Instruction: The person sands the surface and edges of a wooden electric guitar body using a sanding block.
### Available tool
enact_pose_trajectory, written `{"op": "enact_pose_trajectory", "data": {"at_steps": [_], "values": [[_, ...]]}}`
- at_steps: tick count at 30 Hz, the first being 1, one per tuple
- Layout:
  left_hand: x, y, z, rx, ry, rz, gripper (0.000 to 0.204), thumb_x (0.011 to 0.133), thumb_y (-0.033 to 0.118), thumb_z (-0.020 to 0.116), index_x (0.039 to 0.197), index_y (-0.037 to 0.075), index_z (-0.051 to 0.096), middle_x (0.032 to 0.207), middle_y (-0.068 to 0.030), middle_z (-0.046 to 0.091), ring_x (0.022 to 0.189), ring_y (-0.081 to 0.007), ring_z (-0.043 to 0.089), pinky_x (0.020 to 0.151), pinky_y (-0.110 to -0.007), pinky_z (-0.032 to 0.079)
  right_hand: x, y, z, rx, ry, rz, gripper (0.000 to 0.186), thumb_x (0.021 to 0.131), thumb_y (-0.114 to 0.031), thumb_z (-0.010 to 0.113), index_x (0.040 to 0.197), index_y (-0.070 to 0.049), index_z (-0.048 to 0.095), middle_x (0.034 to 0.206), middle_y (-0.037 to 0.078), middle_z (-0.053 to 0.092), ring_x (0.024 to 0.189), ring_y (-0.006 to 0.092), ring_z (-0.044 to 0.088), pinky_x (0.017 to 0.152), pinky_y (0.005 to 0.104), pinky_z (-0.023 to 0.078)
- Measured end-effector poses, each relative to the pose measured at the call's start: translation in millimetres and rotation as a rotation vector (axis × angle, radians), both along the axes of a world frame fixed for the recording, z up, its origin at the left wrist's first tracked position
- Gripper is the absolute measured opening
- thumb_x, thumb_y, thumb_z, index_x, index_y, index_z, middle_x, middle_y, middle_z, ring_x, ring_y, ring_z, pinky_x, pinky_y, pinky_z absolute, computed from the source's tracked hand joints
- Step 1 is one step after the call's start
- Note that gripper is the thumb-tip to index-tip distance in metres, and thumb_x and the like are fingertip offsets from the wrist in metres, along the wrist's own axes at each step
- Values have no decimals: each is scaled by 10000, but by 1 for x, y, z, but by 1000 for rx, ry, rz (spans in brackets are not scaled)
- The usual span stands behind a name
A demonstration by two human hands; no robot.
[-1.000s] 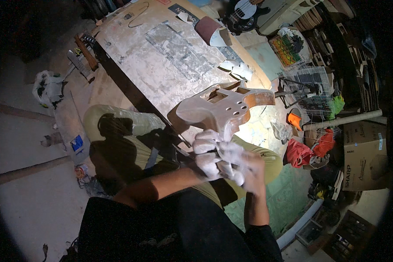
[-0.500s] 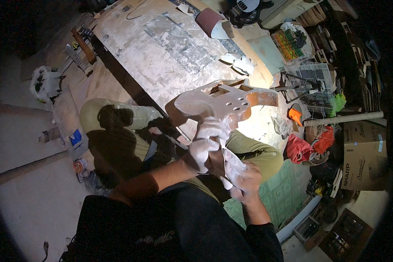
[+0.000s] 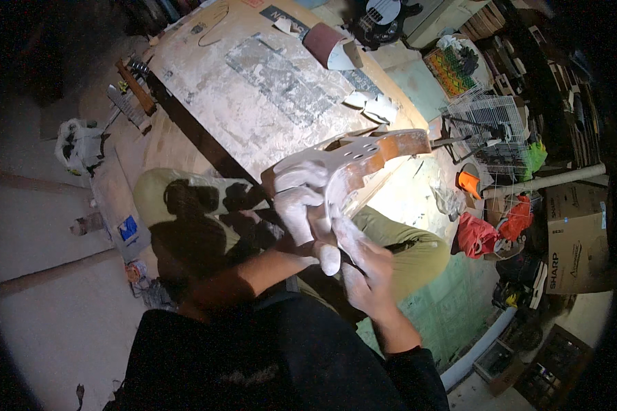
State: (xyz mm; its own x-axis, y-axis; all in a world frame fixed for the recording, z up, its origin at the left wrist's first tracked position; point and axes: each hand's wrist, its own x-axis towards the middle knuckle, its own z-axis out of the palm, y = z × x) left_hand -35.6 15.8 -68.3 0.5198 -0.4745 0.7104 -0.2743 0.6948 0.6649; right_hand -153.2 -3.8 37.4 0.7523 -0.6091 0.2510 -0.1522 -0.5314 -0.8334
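Observation:
A dusty electric guitar body [image 3: 355, 152] is tilted over the near edge of the board, its brown side edge turned partly to me and its pale face foreshortened. My left hand [image 3: 298, 205] is closed around its near end, fingers over the face, the skin white with dust. Close below it, my right hand [image 3: 365, 267] presses its whitened fingers against the near end of the body. Those fingers are bent together and slightly blurred; whatever lies under them is hidden. My crossed legs in olive trousers [image 3: 411, 250] are beneath the hands.
Beyond the body spreads a dust-covered board [image 3: 206, 89]. On it lie a curled reddish-brown abrasive sheet [image 3: 322, 46] and torn white scraps [image 3: 371, 106]. A wooden-handled tool [image 3: 136, 88] is at left. At right are a wire rack [image 3: 487, 127], a red bag [image 3: 476, 234] and a cardboard box [image 3: 576, 240].
The guitar body has tipped, so its face shows less and its side edge more. Both hands have shifted left, and the right hand has also moved up toward the body.

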Motion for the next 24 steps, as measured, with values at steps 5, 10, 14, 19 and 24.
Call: {"op": "enact_pose_trajectory", "data": {"at_steps": [5,10,14,19,24], "values": [[-2,1,1,-3,-7,26,334,879,347,620,953,107,400,956,-134,527,843,-312,547,786,-486,453,10,-22,-26,125,156,-277,314,793,95,523,1081,64,642,1031,297,645,937,433,659,830,427,521],[2,12,0,26,-17,45,322,889,367,587,930,107,402,931,-125,516,823,-297,536,768,-470,452,1,3,-28,235,-123,-44,366,778,77,530,1127,74,641,1067,310,654,964,441,671,866,387,522],[26,20,-2,46,-24,72,318,898,382,561,913,107,403,910,-118,507,807,-285,527,754,-457,452,29,-13,-25,94,135,-128,381,797,67,506,1154,64,638,1086,312,648,978,438,670,891,392,518],[22,3,9,48,-24,0,321,909,402,529,891,107,405,885,-109,497,788,-271,516,736,-440,451,29,-32,-49,46,-83,-219,407,800,97,472,1161,48,655,1164,260,660,1070,382,667,955,391,506],[-8,-11,-8,174,-16,-16,331,920,421,496,869,106,407,860,-100,486,768,-256,505,718,-423,450,32,-69,-34,62,-121,-181,456,788,72,569,1221,-47,647,1110,230,673,1016,354,673,902,393,546]]}}
